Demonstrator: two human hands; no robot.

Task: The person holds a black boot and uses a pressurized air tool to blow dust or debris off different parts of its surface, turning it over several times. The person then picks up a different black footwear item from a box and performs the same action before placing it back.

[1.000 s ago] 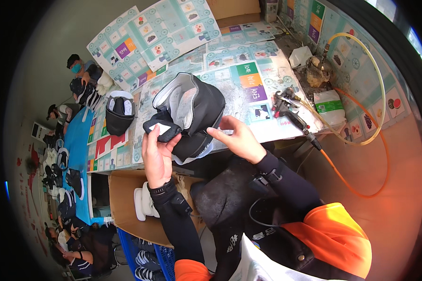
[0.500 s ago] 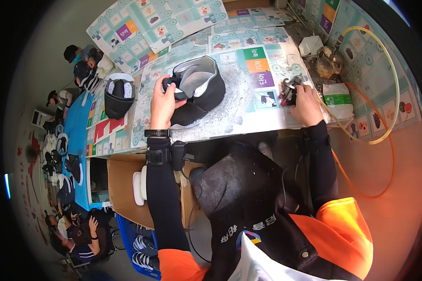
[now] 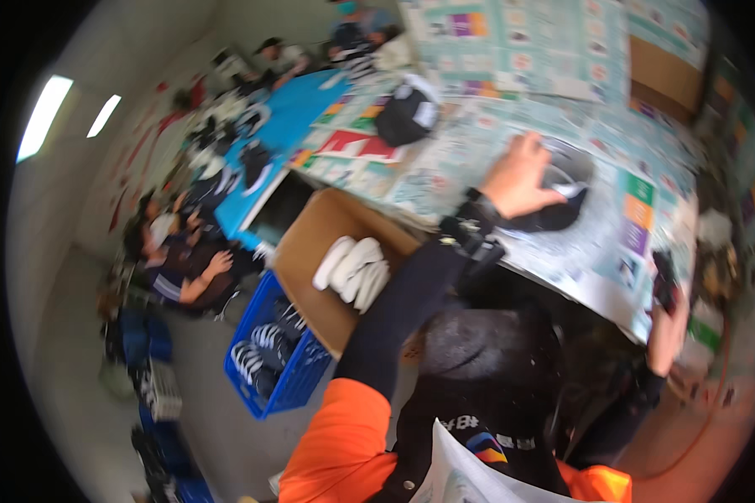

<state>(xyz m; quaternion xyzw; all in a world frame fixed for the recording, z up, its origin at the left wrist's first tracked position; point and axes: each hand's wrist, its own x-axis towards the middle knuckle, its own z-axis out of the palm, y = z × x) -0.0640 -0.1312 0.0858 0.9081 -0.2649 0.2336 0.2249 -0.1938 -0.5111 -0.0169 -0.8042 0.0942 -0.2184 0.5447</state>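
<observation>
My left hand [image 3: 518, 178] is over the near left side of a black shoe upper with a grey lining [image 3: 554, 216], fingers apart and thumb stretched out. Motion blur hides whether its fingertips touch the upper. At the table's right edge, my right hand [image 3: 668, 331] is closed around a small dark tool with some red on it [image 3: 664, 281]; its exact kind is too blurred to tell. A second dark shoe upper with a pale lining [image 3: 407, 113] stands farther left on the table.
Printed sheets cover the worktable [image 3: 445, 180]. Below its left side are a cardboard box [image 3: 310, 230] with white shoe-shaped pieces [image 3: 352, 268] and a blue crate [image 3: 260, 394] with striped shoes. An orange hose [image 3: 721, 394] hangs at right. Other people sit along a blue table [image 3: 268, 151].
My view has swung left, shifting the scene rightward. My left hand has opened and let go of the small black piece it gripped. My right hand stays with the dark tool.
</observation>
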